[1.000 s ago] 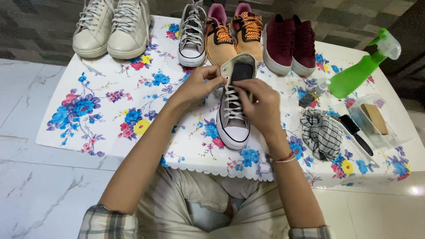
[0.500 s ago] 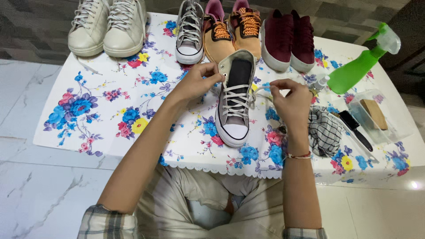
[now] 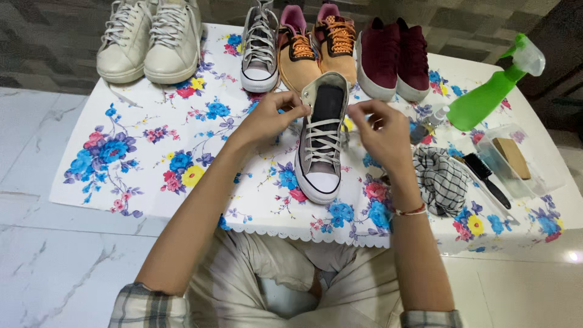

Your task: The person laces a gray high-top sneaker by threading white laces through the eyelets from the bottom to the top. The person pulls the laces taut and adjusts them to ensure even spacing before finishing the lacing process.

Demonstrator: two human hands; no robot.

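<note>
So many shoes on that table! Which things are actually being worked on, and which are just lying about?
In use: grey sneaker, its white lace, left hand, right hand.

Lying about: white pair, second grey sneaker, tan pair, maroon pair, green spray bottle, checked cloth, black brush.

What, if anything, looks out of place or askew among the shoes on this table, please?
One grey sneaker lies apart from its mate in the back row, its upper eyelets unlaced. The left hand grips its collar; the right hand pinches a lace end. The checked cloth lies crumpled. Nothing looks spilled or damaged.
</note>
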